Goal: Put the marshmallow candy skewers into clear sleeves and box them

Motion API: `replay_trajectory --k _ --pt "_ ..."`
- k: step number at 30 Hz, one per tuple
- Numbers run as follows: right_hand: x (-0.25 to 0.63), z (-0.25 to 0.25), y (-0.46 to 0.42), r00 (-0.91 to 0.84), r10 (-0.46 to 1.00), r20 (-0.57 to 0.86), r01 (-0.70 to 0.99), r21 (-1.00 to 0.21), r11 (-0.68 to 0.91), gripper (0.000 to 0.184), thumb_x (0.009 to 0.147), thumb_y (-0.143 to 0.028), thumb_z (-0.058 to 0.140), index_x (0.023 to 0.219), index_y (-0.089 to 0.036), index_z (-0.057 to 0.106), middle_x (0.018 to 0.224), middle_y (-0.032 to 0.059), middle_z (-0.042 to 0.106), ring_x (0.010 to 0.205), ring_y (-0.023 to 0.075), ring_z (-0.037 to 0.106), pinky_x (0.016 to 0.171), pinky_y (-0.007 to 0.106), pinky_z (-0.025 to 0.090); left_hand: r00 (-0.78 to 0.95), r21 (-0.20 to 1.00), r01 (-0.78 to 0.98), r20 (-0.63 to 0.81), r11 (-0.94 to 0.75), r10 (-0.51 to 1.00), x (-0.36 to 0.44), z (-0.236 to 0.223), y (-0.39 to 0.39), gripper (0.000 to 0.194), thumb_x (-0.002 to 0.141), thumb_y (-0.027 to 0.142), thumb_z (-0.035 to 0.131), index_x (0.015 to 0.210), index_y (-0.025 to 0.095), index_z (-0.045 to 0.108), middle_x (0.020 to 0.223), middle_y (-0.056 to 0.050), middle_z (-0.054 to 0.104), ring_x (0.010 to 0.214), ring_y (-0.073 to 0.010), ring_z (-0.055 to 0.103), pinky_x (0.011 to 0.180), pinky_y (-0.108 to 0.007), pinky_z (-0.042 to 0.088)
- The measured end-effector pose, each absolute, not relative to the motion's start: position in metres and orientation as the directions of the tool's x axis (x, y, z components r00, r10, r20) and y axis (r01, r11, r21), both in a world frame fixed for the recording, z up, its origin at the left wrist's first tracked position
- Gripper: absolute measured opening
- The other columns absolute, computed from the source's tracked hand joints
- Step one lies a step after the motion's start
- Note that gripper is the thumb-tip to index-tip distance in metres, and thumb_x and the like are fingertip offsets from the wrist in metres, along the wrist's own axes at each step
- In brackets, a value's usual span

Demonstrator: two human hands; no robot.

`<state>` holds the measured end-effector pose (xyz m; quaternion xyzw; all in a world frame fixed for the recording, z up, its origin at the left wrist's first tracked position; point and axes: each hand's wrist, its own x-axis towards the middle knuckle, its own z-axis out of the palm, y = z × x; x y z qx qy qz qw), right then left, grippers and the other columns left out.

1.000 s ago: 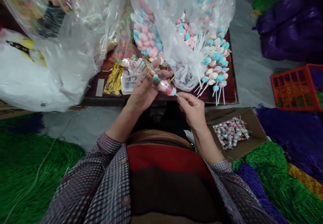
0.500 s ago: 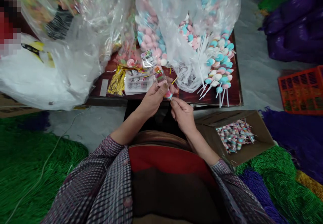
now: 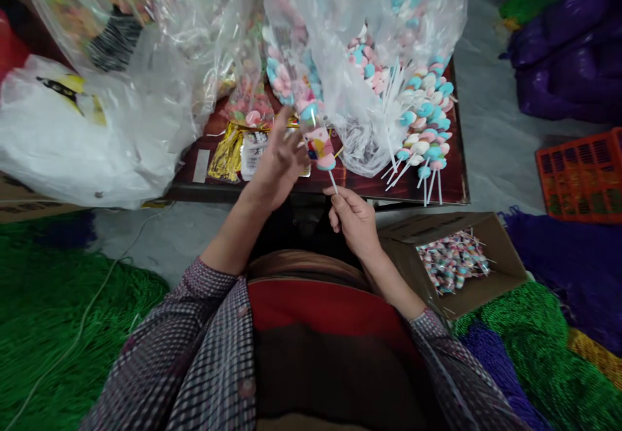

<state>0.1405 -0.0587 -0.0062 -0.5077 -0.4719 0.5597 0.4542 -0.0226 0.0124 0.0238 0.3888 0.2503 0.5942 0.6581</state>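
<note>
My right hand (image 3: 354,218) pinches the white stick of a candy skewer (image 3: 318,136), which points up and away over the table's near edge. Pink and blue sweets are threaded on it inside a clear printed wrapper. Just left of the skewer, my left hand (image 3: 282,159) is raised with its fingers spread, a little blurred, and holds nothing. Behind that hand lie gold twist ties (image 3: 226,155) and a stack of clear printed wrappers (image 3: 253,152), partly covered by the fingers. To the right, bare candy skewers (image 3: 427,120) are piled with their sticks toward me.
Large clear bags of sweets (image 3: 291,48) cover the back of the dark red table (image 3: 357,188). A white plastic bag (image 3: 87,139) sits at the left. An open cardboard box (image 3: 505,275) of wrapped skewers stands below right, near an orange crate (image 3: 583,178) and green netting (image 3: 519,321).
My left hand has let go of the wrapped skewer and moved left, its fingers opening. The skewer now shows fully inside its wrapper, with my right hand still on the stick.
</note>
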Motion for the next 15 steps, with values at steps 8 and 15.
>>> replay_trajectory --k 8,15 --pt "0.127 -0.003 -0.057 -0.128 0.978 -0.165 0.045 -0.986 -0.161 0.037 0.094 -0.057 0.059 0.096 -0.021 0.069 0.046 -0.0109 0.047 0.038 0.0050 0.039 0.043 0.021 0.030 -0.064 0.787 -0.616 -0.071 0.017 0.995 0.012 0.037 0.021 0.015 0.099 0.036 0.060 0.088 0.024 0.060 0.057 0.007 0.044 0.054 -0.0092 0.051 0.063 -0.026 0.049" --pt "0.126 -0.010 -0.050 -0.137 0.978 -0.157 -0.099 -0.980 -0.171 0.038 0.088 -0.058 0.067 0.099 -0.022 0.065 0.058 -0.0094 0.059 0.044 0.0058 0.048 0.046 0.021 0.037 -0.002 0.811 -0.576 -0.132 0.107 0.991 0.018 0.025 0.005 0.022 0.092 0.043 0.069 0.091 0.024 0.059 0.058 0.008 0.045 0.054 -0.0084 0.053 0.055 -0.022 0.044"
